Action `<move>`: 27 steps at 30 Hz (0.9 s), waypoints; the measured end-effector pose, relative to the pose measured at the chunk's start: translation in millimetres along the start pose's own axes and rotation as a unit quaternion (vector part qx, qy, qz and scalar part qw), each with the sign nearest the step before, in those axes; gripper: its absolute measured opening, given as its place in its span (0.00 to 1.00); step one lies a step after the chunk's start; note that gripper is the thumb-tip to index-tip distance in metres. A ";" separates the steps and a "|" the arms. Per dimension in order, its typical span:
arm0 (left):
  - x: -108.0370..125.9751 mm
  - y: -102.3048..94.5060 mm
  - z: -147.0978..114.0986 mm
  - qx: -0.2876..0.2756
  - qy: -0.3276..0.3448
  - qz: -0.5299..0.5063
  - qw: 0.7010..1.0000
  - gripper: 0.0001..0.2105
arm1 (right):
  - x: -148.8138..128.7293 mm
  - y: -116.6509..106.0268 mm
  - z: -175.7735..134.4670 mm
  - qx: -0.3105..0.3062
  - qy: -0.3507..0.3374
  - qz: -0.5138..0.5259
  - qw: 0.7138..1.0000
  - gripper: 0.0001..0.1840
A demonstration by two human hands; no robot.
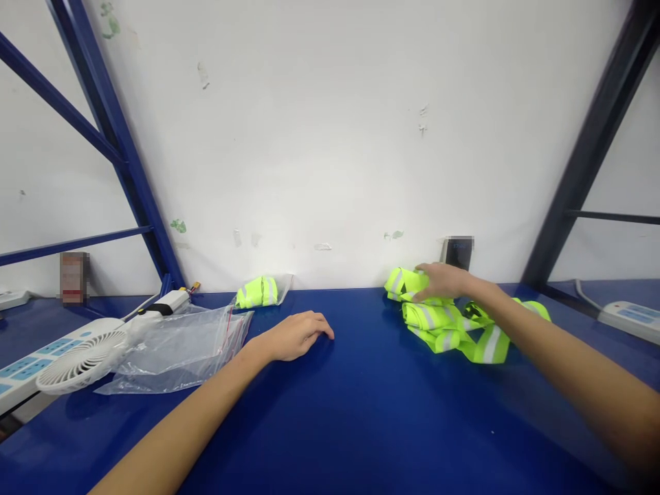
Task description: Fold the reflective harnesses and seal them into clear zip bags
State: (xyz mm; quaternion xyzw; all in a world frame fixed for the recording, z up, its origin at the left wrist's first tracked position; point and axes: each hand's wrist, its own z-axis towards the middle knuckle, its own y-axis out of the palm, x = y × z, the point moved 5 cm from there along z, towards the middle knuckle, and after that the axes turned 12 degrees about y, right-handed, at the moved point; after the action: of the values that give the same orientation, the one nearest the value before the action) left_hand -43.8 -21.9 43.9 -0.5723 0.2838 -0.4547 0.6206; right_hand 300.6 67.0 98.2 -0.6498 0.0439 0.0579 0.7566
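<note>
Two bare hands are over a blue table (361,419). The left hand (299,335) rests on it, fingers loosely curled, with nothing seen in them. The right hand (443,280) has its thumb and fingers standing apart over yellow-green reflective straps (432,317); whether they have closed on any fabric, I cannot tell. Those straps lie in a partly rolled heap under and on the near side of the right fingers, running out beneath the forearm.

Several clear bags (170,344) lie flat, overlapping, to the left of the left fingers, with thin reddish lines near their edge. Beyond those fingers, and to their left, a small clear bag (284,285) contains a folded strap bundle (258,292), its pale bands showing.

Bare blue tabletop stretches between the two sets of fingers and toward the viewer. Well left of the left fingers are a white fan (85,361) and a power strip (28,368). Just beyond the right fingers, a dark-screened device (458,253) stands near the white wall (309,137), which is scuffed and patched with peeling marks. Metal posts slope upward on both sides, far out from either hand.
</note>
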 end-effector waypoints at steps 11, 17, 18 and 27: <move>9.9 -1.9 -8.6 0.109 -0.020 0.089 0.990 0.09 | -54.0 -10.0 -19.8 0.051 -0.021 -0.032 0.998 0.22; 16.8 4.6 -0.1 0.108 -0.033 0.060 0.992 0.12 | -106.4 -58.4 -68.6 0.247 -0.130 -0.028 0.960 0.13; 17.2 5.7 0.1 0.109 -0.033 0.049 0.992 0.12 | -114.2 -63.5 -75.4 0.269 -0.144 -0.012 0.952 0.13; 5.1 2.0 -7.3 0.242 -0.069 -0.164 0.954 0.13 | -141.7 -35.2 -105.6 0.192 -0.129 0.354 0.906 0.27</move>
State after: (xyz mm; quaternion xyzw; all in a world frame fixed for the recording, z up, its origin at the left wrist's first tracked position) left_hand -47.5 -29.9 41.5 -0.4739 0.0243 -0.5647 0.6752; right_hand 166.4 -47.0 136.7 -0.4208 0.1828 0.3958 0.7955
